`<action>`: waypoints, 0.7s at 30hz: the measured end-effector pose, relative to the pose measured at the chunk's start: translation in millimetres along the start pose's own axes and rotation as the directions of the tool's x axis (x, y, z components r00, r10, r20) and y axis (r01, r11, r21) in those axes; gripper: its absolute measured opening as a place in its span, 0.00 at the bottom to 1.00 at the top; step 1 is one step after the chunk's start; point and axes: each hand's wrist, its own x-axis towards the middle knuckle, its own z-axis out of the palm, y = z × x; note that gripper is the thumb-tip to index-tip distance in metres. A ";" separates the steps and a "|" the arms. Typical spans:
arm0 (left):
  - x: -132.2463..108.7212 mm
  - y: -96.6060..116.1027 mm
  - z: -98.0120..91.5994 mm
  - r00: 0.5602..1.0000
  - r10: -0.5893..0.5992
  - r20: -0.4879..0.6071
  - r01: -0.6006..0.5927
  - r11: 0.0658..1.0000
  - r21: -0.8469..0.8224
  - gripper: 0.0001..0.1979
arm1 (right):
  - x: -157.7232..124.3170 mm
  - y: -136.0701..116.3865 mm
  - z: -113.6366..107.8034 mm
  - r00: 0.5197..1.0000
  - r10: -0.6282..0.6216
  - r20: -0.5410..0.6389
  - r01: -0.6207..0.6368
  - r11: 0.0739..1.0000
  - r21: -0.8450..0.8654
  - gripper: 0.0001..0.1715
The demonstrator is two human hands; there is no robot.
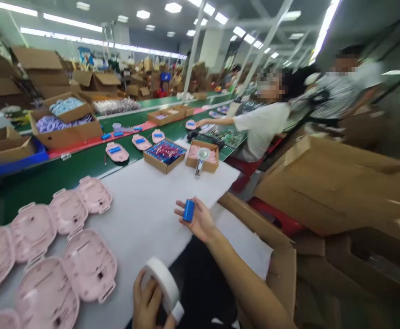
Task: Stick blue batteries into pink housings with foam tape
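Observation:
A blue cylindrical battery (189,211) lies across the fingers of my right hand (198,221), which is turned palm up over the edge of the white work surface (141,201). The thumb rests by the battery's upper end, and the other fingertips spread out beyond it. Lower down, my left hand (148,299) holds a roll of white tape (163,281), with its fingers through the ring. A short tape end sticks out near the thumb. Pink plastic shells (90,265) lie in rows to the left of my hands.
Ahead stand a box of blue batteries with red wires (165,154) and a box of small pink parts (211,155). Pink pieces with batteries sit on the green conveyor (83,171). A person (264,123) reaches over it. Large cardboard boxes (340,183) stand at the right.

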 end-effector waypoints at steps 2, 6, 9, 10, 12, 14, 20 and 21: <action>10.9 15.7 -13.5 0.994 0.022 0.110 -0.022 1.000 0.001 0.18 | -38.6 23.1 -6.8 0.991 0.117 0.069 -0.123 0.987 0.102 0.22; 29.0 30.6 -24.6 0.976 -0.034 0.217 0.020 0.998 0.066 0.15 | -92.4 37.7 -22.9 0.976 0.078 0.202 -0.086 0.996 0.035 0.28; 28.7 33.0 -24.8 0.957 -0.052 0.286 0.005 0.987 0.162 0.16 | -114.2 33.5 -32.8 0.945 0.037 0.325 0.049 0.966 -0.253 0.31; 27.2 33.6 -24.2 0.952 -0.053 0.302 -0.003 0.983 0.181 0.17 | -118.9 31.0 -34.6 0.934 0.019 0.357 0.122 0.921 -0.369 0.30; 24.1 35.3 -22.4 0.944 -0.052 0.325 -0.018 0.978 0.207 0.17 | -125.4 25.7 -35.5 0.919 -0.041 0.393 0.268 0.795 -0.544 0.29; 21.7 37.2 -20.0 0.936 -0.046 0.348 -0.037 0.973 0.228 0.18 | -128.3 20.8 -34.0 0.909 -0.101 0.404 0.356 0.691 -0.629 0.29; 18.5 40.1 -13.5 0.906 0.022 0.423 -0.136 0.961 0.241 0.20 | -124.6 19.5 -27.6 0.912 -0.073 0.404 0.372 0.563 -0.738 0.32; 18.1 39.9 -12.9 0.904 0.034 0.427 -0.151 0.958 0.243 0.19 | -123.6 21.4 -27.3 0.908 -0.057 0.416 0.377 0.548 -0.747 0.31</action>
